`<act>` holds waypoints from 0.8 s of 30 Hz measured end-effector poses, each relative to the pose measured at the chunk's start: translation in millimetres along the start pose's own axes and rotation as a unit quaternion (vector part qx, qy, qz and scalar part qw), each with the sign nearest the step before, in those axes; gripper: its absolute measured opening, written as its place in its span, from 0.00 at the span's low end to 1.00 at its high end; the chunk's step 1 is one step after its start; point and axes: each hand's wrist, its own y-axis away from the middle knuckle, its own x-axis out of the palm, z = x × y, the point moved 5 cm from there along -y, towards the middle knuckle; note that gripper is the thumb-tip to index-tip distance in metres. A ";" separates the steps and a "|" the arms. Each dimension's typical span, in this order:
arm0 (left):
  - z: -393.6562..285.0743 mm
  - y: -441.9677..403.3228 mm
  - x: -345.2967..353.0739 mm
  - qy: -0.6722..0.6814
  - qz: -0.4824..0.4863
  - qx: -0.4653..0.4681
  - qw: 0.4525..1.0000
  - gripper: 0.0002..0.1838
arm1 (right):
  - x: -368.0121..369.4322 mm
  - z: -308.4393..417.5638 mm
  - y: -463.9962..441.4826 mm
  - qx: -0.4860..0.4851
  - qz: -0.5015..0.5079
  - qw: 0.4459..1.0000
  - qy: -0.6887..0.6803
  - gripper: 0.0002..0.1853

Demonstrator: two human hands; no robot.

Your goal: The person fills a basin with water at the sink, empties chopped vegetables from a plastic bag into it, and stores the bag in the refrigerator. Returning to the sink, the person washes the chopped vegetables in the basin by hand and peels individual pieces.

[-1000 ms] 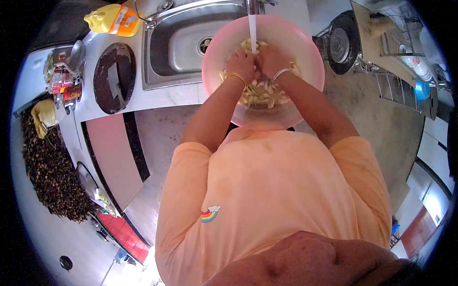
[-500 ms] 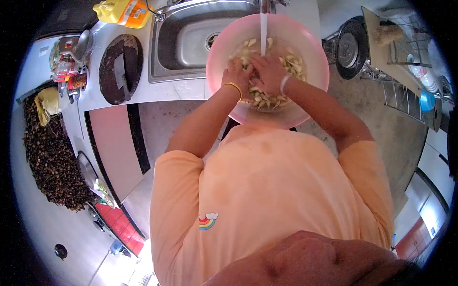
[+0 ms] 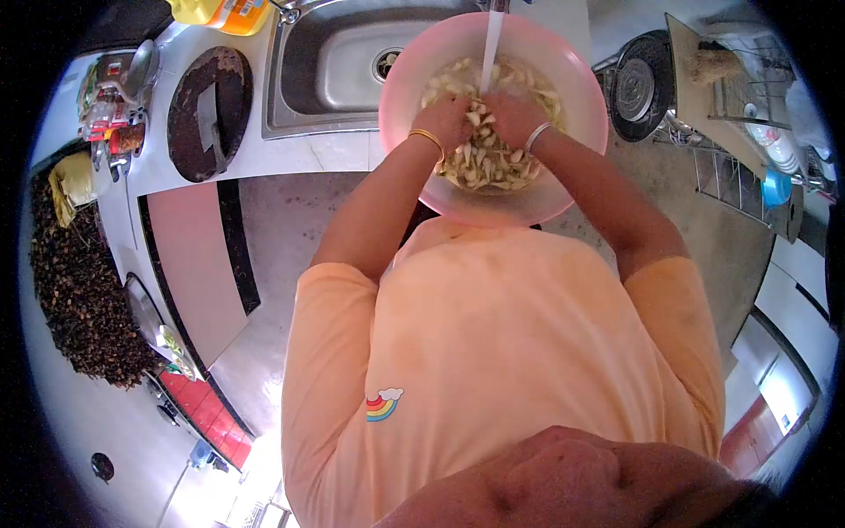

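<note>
A wide pink plastic basin (image 3: 407, 88) holds water and many pale, clove-like pieces (image 3: 488, 167). My left hand (image 3: 447, 121), with a yellow bangle at the wrist, is curled among the pieces on the basin's left side. Close beside it, my right hand (image 3: 518, 121), wearing a silvery bracelet, is also closed. Some pale pieces show between the two hands, at their fingers; the fingertips themselves are largely hidden. A stream of water (image 3: 491, 53) falls from the tap (image 3: 498, 5) into the basin just above my hands.
Left of the basin is a steel sink (image 3: 334, 75). A dark round board (image 3: 189, 132) with a cleaver (image 3: 209, 123) lies on the counter, near a yellow jug (image 3: 231, 14). A black pan (image 3: 642, 88) and wire rack (image 3: 731, 185) stand to the right.
My hands were spread over the pieces and have now curled closed, drawing up some pieces between them. The view has shifted slightly.
</note>
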 end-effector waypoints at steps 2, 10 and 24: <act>-16.3 16.2 -22.5 -0.073 0.011 0.005 0.997 0.32 | -30.2 -8.7 5.3 -0.004 0.022 1.000 0.004 0.29; -14.6 29.3 18.5 -0.270 0.103 -0.034 0.957 0.61 | -22.9 26.1 76.5 -0.020 0.181 0.973 0.145 0.50; -14.5 12.7 13.2 0.015 0.050 -0.022 0.998 0.27 | -9.1 3.5 39.7 0.073 0.101 0.987 -0.098 0.17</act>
